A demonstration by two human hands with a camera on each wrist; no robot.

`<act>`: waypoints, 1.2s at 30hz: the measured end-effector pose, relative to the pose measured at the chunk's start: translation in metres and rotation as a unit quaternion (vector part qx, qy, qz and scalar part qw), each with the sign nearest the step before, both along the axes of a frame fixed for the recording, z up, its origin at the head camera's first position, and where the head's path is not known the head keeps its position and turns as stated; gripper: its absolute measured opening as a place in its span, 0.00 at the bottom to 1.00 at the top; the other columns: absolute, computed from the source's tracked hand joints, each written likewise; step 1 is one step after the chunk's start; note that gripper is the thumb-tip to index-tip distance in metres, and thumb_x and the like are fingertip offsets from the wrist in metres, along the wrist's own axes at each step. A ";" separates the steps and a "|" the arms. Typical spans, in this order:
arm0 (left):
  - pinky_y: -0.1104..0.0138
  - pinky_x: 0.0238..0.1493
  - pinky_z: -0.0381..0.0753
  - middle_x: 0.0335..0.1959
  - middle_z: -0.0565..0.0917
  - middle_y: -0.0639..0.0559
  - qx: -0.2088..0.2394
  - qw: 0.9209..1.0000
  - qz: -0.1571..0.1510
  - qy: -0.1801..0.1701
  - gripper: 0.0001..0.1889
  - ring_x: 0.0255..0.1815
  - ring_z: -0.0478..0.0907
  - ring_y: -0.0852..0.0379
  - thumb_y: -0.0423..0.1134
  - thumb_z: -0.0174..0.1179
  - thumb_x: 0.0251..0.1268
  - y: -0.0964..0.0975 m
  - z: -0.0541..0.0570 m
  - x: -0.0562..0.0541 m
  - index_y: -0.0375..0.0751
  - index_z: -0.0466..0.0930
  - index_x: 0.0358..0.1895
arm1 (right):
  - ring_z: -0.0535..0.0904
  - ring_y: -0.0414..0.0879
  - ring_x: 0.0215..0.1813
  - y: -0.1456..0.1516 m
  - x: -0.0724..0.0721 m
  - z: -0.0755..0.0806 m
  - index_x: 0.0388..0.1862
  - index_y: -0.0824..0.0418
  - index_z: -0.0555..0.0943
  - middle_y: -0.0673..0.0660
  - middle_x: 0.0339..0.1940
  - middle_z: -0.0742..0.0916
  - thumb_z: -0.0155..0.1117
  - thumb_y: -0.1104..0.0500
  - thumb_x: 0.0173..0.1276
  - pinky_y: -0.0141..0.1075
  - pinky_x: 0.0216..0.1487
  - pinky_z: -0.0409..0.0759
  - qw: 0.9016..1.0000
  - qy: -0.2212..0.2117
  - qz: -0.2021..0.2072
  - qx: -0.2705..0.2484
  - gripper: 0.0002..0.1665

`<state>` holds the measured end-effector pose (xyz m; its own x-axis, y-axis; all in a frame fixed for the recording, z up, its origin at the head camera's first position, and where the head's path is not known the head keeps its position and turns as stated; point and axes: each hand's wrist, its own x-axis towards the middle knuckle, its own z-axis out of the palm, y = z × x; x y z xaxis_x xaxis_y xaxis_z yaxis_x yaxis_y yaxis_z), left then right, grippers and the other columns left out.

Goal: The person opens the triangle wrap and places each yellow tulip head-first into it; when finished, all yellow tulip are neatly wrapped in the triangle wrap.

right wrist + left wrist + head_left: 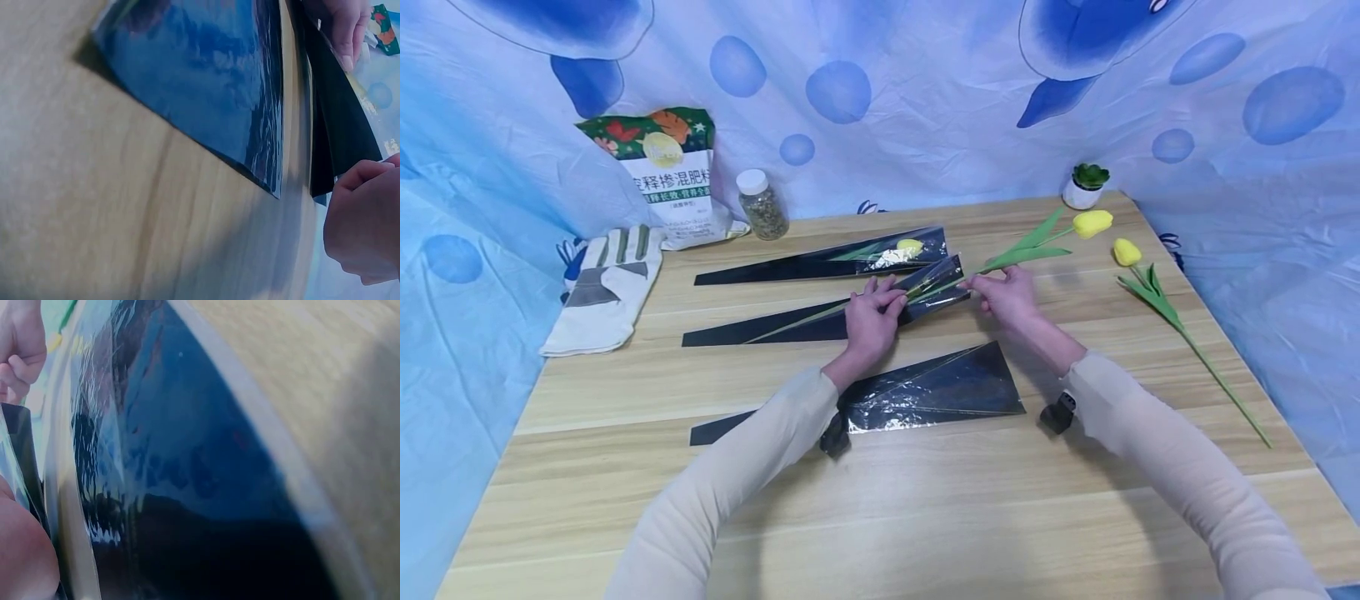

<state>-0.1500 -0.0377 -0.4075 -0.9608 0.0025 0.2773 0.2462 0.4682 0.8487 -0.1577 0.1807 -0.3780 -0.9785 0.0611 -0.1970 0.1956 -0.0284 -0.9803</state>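
Note:
A yellow tulip (1092,222) with green leaves lies slantwise, its long stem running down into the middle black flower sleeve (805,327). My right hand (1009,300) pinches the stem just below the leaves, at the sleeve's wide mouth. With thumb and fingers my left hand (872,321) holds the sleeve's clear front near that mouth. In the right wrist view, the curled right hand (365,219) is by the end of the black sleeve (340,119), and the left hand (347,28) is higher on it. The exact finger contacts are partly hidden.
A sleeve with a yellow tulip inside (910,247) lies behind, and a flat black sleeve (940,392) in front. Another tulip (1180,325) lies at right. Gloves (610,292), a fertilizer bag (673,183), a jar (763,206) and a potted succulent (1084,187) stand around the back.

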 end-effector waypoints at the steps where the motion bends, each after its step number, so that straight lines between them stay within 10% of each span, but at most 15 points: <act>1: 0.42 0.75 0.45 0.58 0.81 0.42 0.002 1.000 0.002 0.001 0.06 0.72 0.65 0.39 0.30 0.68 0.62 0.000 0.000 0.000 0.33 0.88 0.41 | 0.71 0.35 0.15 0.000 0.000 0.000 0.48 0.60 0.73 0.47 0.29 0.90 0.63 0.68 0.69 0.26 0.16 0.71 1.000 -0.002 0.002 -0.001 0.12; 13: 0.42 0.75 0.43 0.59 0.80 0.43 0.003 1.000 0.010 -0.012 0.06 0.73 0.64 0.40 0.30 0.68 0.63 0.001 0.002 -0.001 0.34 0.88 0.41 | 0.70 0.35 0.15 0.004 0.000 -0.002 0.48 0.68 0.75 0.50 0.29 0.88 0.65 0.68 0.69 0.24 0.15 0.70 0.998 -0.040 0.005 -0.044 0.11; 22: 0.40 0.74 0.42 0.60 0.80 0.42 0.008 1.000 0.003 -0.011 0.06 0.73 0.63 0.40 0.30 0.68 0.63 0.002 0.003 0.000 0.33 0.88 0.41 | 0.69 0.37 0.18 0.008 0.001 0.005 0.51 0.66 0.73 0.55 0.31 0.87 0.54 0.60 0.78 0.25 0.14 0.64 0.978 -0.097 0.005 -0.186 0.10; 36: 0.41 0.75 0.42 0.60 0.80 0.44 -0.004 1.000 0.005 -0.018 0.06 0.74 0.62 0.41 0.31 0.68 0.64 0.002 0.003 0.001 0.34 0.88 0.42 | 0.62 0.36 0.18 0.007 0.004 0.004 0.60 0.68 0.72 0.50 0.27 0.78 0.45 0.57 0.83 0.26 0.15 0.58 0.975 -0.095 0.031 -0.199 0.18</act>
